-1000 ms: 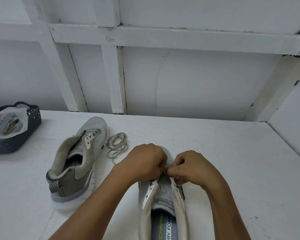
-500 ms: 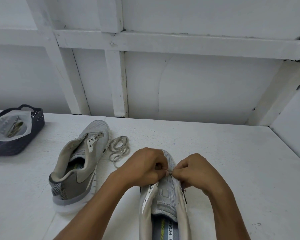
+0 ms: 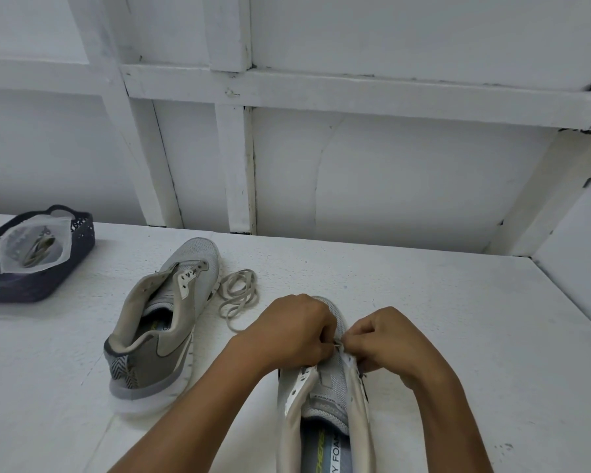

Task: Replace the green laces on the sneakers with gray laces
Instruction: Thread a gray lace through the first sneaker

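Your left hand point(image 3: 297, 331) and right hand point(image 3: 386, 339) have hardly moved; they stay at the toe end of the near sneaker point(image 3: 331, 380). Each grip pinches the gray lace point(image 3: 338, 343) tight, likely so it can go through the first holes.

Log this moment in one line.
left hand, right hand: pinch lace at near sneaker | far sneaker: unlaced | loose lace: beside it

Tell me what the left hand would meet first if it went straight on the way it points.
Probably the right hand: the left hand points toward it, both pinching a lace over the near sneaker. Contact is unclear.
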The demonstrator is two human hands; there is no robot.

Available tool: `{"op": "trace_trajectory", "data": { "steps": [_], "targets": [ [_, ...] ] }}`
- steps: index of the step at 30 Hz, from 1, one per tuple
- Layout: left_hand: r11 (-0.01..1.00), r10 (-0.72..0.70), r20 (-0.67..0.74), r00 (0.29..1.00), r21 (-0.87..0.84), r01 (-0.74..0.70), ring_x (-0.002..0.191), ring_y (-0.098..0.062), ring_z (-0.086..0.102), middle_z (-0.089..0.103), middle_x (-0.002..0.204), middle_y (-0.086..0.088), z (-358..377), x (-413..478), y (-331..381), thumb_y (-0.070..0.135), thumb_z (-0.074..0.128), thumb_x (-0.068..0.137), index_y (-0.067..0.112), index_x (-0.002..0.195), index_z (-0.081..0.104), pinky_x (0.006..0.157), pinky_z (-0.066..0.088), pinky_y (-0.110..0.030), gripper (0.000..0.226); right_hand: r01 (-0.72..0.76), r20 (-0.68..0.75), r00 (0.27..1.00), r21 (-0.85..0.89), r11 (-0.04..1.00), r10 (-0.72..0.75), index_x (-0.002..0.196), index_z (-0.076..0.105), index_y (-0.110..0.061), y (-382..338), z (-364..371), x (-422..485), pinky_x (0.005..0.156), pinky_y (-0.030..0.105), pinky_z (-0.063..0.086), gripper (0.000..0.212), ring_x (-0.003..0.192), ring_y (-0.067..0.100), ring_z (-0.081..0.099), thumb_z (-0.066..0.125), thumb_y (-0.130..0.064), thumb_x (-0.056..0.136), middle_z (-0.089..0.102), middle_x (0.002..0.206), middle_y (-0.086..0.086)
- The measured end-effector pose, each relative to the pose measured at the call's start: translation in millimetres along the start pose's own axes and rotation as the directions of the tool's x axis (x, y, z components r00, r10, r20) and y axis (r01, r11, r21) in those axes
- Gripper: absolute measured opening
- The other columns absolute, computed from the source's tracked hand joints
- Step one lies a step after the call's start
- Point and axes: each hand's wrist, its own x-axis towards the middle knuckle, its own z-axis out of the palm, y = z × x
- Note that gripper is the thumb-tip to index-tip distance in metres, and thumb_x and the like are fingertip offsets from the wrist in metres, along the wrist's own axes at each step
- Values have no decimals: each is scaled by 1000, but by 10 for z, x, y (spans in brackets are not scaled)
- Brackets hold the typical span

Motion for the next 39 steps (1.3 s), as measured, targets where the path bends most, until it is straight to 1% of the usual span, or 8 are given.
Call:
{"op": "trace_trajectory", "data": {
  "steps": [4, 10, 15, 22, 26, 32, 35, 39],
  "targets": [
    [1000, 4, 16, 1000, 0, -4, 78, -18, 58, 66, 83, 4, 0, 3, 2, 28, 65, 79, 25, 75, 65, 67, 48, -32, 5, 16, -10, 1000, 11, 1000, -16, 70, 77, -1, 13, 1, -23, 57, 25, 55, 18, 56, 16, 68, 64, 3, 82, 70, 61, 11],
    [999, 16, 22, 1000, -36, -15, 77, -18, 58, 66, 82, 3, 9, -14, -29, 28, 67, 79, 22, 77, 67, 68, 50, -35, 6, 36, -47, 998, 30, 999, -35, 67, 78, -8, 65, 34, -44, 61, 29, 58, 19, 63, 22, 71, 66, -1, 80, 73, 67, 13],
    [997, 6, -11, 1000, -79, -7, 79, -16, 59, 66, 83, 4, 20, -34, -21, 27, 67, 81, 23, 79, 70, 67, 46, -30, 5, 58, -68, 996, 16, 998, -57, 68, 79, -12, 91, 47, -69, 62, 28, 59, 19, 60, 17, 69, 67, -4, 81, 73, 66, 10],
    [997, 1, -16, 1000, -78, -2, 77, -17, 59, 66, 82, 4, 25, -40, -2, 25, 65, 80, 22, 79, 70, 66, 45, -30, 5, 87, -101, 991, 0, 996, -87, 70, 80, -17, 125, 71, -100, 72, 40, 62, 21, 62, 17, 69, 66, -7, 81, 74, 68, 8],
    [999, 25, 30, 999, -46, -23, 79, -18, 59, 66, 84, 3, 6, -24, 0, 29, 67, 82, 23, 80, 69, 69, 48, -32, 7, 91, -96, 991, -17, 996, -93, 67, 79, -17, 149, 76, -94, 74, 44, 61, 22, 60, 15, 67, 65, -8, 80, 73, 67, 9],
    [998, -5, -4, 1000, -57, 5, 75, -15, 57, 66, 82, 3, 61, -40, -5, 28, 65, 80, 23, 77, 67, 67, 49, -31, 7, 116, -95, 988, -34, 993, -118, 69, 76, -9, 202, 98, -80, 74, 48, 58, 18, 58, 13, 62, 64, -14, 81, 72, 72, 14],
    [999, -18, -4, 1000, -51, 18, 77, -17, 59, 67, 83, 3, 76, -37, -5, 29, 64, 81, 25, 75, 64, 69, 49, -32, 7, 121, -97, 988, -27, 992, -123, 72, 77, -8, 222, 102, -72, 74, 46, 58, 17, 59, 13, 62, 64, -14, 81, 72, 72, 15],
    [999, -20, -17, 1000, -49, 19, 79, -18, 59, 67, 85, 3, 84, -37, -4, 31, 63, 83, 27, 75, 60, 69, 48, -31, 10, 123, -90, 989, 26, 992, -120, 72, 79, -11, 235, 91, -66, 70, 35, 60, 19, 65, 16, 66, 64, -10, 83, 75, 79, 13]
  ]
}}
